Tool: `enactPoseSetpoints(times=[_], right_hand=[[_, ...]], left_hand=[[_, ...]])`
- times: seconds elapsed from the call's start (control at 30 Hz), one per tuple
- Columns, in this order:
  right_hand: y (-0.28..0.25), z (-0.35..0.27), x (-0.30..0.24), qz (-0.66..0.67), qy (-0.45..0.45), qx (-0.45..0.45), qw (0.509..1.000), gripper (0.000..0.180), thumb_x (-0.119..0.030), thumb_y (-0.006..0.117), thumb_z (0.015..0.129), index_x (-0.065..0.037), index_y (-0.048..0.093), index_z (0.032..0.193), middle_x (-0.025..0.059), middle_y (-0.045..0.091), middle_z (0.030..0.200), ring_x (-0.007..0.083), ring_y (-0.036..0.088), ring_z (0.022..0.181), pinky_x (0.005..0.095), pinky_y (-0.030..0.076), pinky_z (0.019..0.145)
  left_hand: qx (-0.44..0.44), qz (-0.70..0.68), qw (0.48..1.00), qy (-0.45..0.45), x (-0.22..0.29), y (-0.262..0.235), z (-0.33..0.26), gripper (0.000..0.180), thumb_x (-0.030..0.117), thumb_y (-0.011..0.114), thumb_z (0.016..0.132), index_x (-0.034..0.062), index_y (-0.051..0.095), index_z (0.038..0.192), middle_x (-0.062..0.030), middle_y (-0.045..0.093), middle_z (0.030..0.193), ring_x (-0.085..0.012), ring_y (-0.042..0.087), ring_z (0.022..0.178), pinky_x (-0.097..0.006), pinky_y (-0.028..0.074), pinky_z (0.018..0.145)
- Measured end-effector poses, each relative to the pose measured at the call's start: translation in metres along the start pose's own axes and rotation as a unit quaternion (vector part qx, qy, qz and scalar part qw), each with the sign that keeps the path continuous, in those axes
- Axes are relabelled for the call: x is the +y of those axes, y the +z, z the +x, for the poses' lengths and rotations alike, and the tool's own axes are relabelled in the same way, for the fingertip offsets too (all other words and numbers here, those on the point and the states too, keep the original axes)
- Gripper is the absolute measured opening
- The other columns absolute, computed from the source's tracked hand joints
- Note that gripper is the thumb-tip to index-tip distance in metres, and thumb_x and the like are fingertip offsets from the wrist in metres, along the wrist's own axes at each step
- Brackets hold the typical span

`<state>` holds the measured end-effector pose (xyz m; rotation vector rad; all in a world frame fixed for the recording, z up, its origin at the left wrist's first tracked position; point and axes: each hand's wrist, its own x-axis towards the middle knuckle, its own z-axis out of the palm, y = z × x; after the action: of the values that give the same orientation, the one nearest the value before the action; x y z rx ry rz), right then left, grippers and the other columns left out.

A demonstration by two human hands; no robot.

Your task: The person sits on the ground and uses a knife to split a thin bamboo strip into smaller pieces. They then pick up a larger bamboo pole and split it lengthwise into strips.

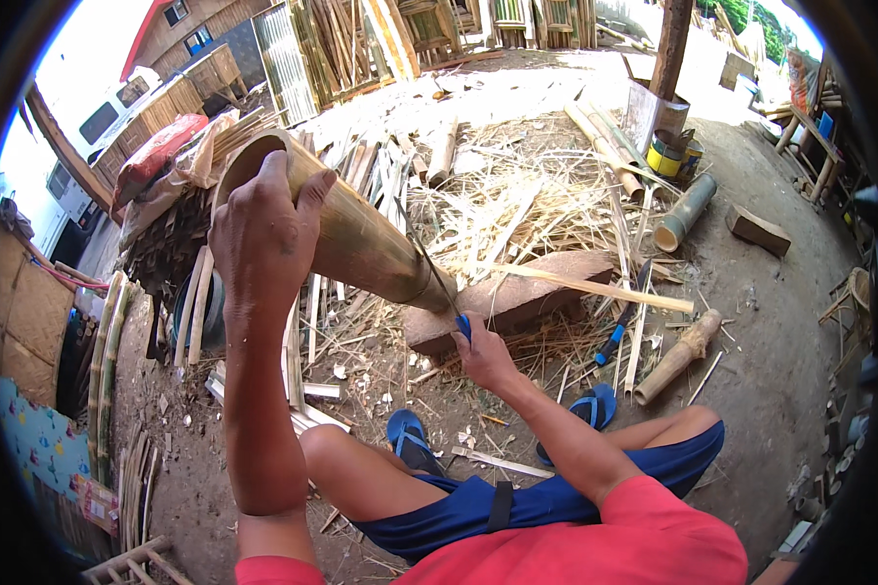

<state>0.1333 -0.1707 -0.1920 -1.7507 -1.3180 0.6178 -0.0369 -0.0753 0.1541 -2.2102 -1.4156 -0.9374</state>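
Note:
My left hand (pixel 268 219) is closed over the upper rim of a thick bamboo tube (pixel 361 234), fingers gripping its open end. Tilted down to the right, the tube meets the end of a brown wooden block (pixel 517 297). My right hand (pixel 486 359) is wrapped round the blue handle of a long, thin-bladed cutting tool (pixel 437 273). Its blade slants up to the left, against or just beside the tube's lower end; whether it is a saw or a knife I cannot tell. A pale split-bamboo strip (pixel 595 288) lies across the block.
A second blue-handled tool (pixel 612 343) lies right of the block. Bamboo shavings (pixel 498 214) heap behind it. A short bamboo piece (pixel 681 356), a green bamboo tube (pixel 686 213) and a wood chunk (pixel 758 231) lie rightward. A post (pixel 671 49) stands beyond, beside yellow-banded cans (pixel 665 154).

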Motion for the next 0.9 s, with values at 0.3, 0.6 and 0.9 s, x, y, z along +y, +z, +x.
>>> enactPoseSetpoints(times=[0.3, 0.6, 0.9], right_hand=[[-0.069, 0.058, 0.065, -0.2, 0.176, -0.146, 0.953, 0.042, -0.038, 0.059, 0.097, -0.003, 0.062, 0.12, 0.0266, 0.067, 0.116, 0.0418, 0.064, 0.11, 0.0501, 0.051, 0.092], [-0.108, -0.005, 0.043, -0.029, 0.108, 0.158, 0.981, 0.039, -0.027, 0.058, 0.098, -0.002, 0.045, 0.125, 0.0259, 0.065, 0.084, 0.0463, 0.065, 0.079, 0.0515, 0.05, 0.07], [-0.063, -0.024, -0.063, 0.059, -0.012, 0.01, 0.998, 0.035, -0.022, 0.055, 0.102, -0.003, 0.043, 0.128, 0.025, 0.063, 0.077, 0.0456, 0.064, 0.072, 0.0489, 0.048, 0.066]], left_hand=[[-0.002, 0.024, 1.0, 0.018, 0.006, 0.047, 0.065, 0.039, 0.046, 0.063, 0.09, 0.0115, 0.069, 0.106, -0.0201, 0.073, 0.097, -0.0393, 0.07, 0.095, -0.05, 0.053, 0.086], [-0.238, -0.34, 0.909, 0.043, -0.041, -0.004, 0.037, 0.044, 0.038, 0.068, 0.09, 0.0011, 0.067, 0.113, -0.0215, 0.071, 0.098, -0.0386, 0.068, 0.09, -0.042, 0.051, 0.085], [-0.127, -0.159, 0.978, 0.05, 0.018, -0.041, -0.032, 0.035, 0.032, 0.062, 0.096, -0.0025, 0.065, 0.103, -0.0243, 0.07, 0.09, -0.0441, 0.067, 0.087, -0.046, 0.051, 0.079]])
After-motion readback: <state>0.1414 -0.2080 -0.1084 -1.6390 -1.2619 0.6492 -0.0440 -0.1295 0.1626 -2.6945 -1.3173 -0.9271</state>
